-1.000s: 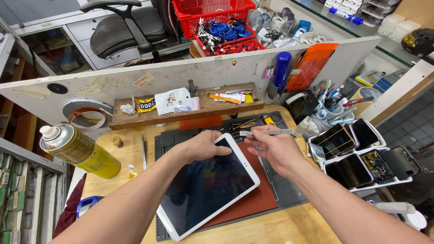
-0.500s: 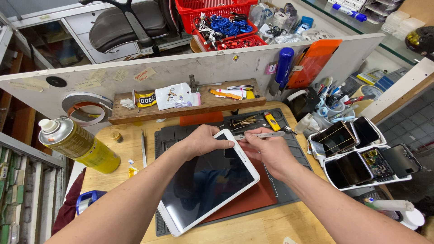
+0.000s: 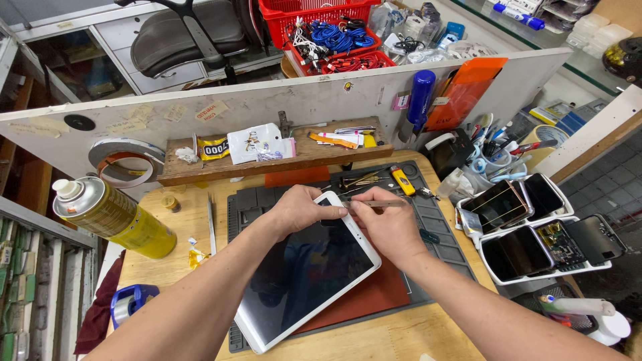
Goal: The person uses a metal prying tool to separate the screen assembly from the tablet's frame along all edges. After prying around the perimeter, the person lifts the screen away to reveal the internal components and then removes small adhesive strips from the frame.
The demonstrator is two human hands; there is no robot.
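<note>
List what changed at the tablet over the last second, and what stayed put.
The right hand, holding a thin metal tool, came in from beside the tablet's top corner and now rests over that corner. The left hand slid slightly along the top edge toward it. The white tablet kept its tilt on the grey mat; the yellow spray can did not move.

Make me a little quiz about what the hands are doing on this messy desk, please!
1. True or false: the left hand rests on the top edge of the white tablet.
2. What does the right hand hold? A) a thin metal tool B) a pair of scissors C) a paintbrush
3. Fill in: the yellow spray can lies to the ____ of the tablet.

Key: 1 true. 2 A. 3 left.
</note>
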